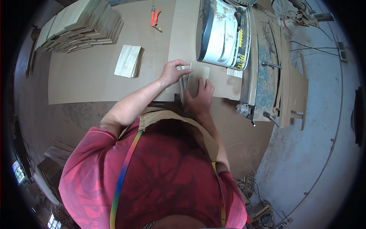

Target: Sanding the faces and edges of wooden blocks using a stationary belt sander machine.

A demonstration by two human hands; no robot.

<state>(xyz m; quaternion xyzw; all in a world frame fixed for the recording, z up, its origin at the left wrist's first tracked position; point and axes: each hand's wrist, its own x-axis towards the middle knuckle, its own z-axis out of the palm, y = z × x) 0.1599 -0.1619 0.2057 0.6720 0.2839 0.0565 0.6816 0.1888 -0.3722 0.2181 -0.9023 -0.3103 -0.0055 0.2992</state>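
Note:
At the front edge of the table, thin wooden sheets (195, 76) stand or lean between my two hands. My left hand (173, 73) is closed, its thumb and fingers pinching the upper left edge of the sheets. On the near right side, my right hand (200, 98) grips the same sheets, fingertips against the face of a pale one and thumb toward their left edge. How many sheets are held cannot be made out. To the left of my left hand, a small stack of pale wooden sheets (129, 62) lies on the table.
A white bucket (221, 36) stands just beyond my right hand. Large stacks of wooden boards (85, 24) fill the far left of the brown-covered table (87, 84). An orange-handled tool (155, 17) lies at the back. A machine with a worn blue surface (265, 72) borders the right.

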